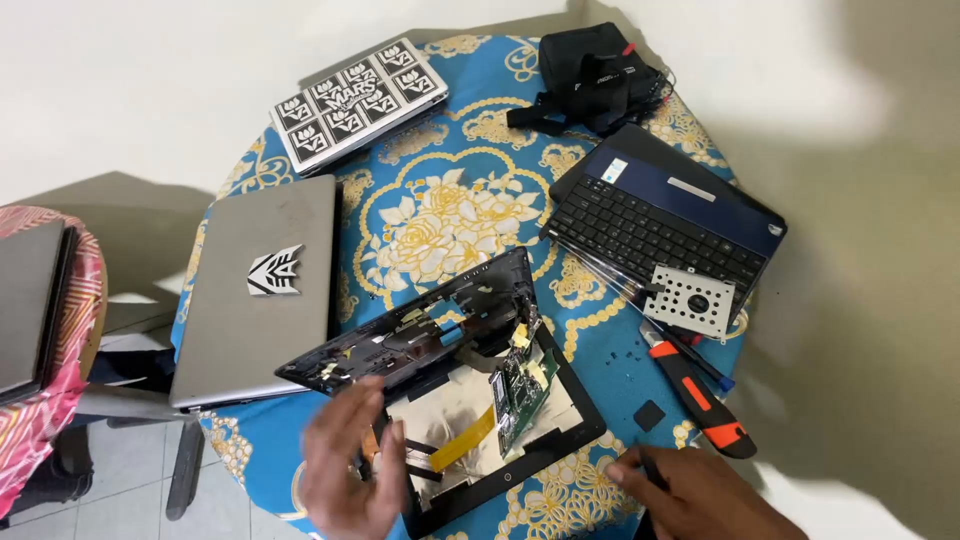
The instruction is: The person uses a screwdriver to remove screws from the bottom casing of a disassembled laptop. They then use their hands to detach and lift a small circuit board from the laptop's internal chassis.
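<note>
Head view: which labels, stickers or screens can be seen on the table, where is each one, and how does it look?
Sticker sheet: covers the closed laptop at the far edge; black-and-white squares in a grid.
Emblem sticker: on the silver laptop at the left; white, angular, mask-shaped.
Small label: on the dark blue panel above the black keyboard, right side; pale rectangle.
No lit screen is visible.

One head-worn camera looks steeply down from above onto a round table (470, 150), from standing height, fairly near. The table fills the middle of the frame, white floor around it. The person's left hand (345, 470) and right hand (700, 495) enter from the bottom edge, closest to the lens.
</note>
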